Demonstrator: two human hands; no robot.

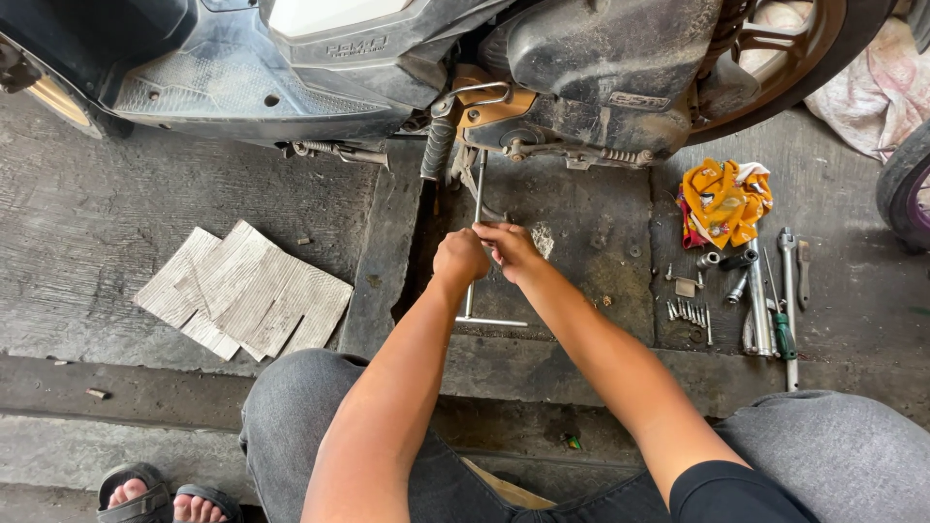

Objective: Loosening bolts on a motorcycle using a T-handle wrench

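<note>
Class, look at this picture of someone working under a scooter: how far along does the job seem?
Done: bolts and sockets lie beside the wrenches on the concrete, so some parts look already removed. In hand: the left hand and right hand both hold a long T-handle wrench pointing up under the scooter engine. Left: the loose parts are not refitted; the rest cannot be judged.

T-handle wrench (474, 254): we are seeing a long, slim, silver steel tool.
Pose: it is standing nearly upright, crossbar lying low on the concrete, shaft reaching up under the scooter.
</note>
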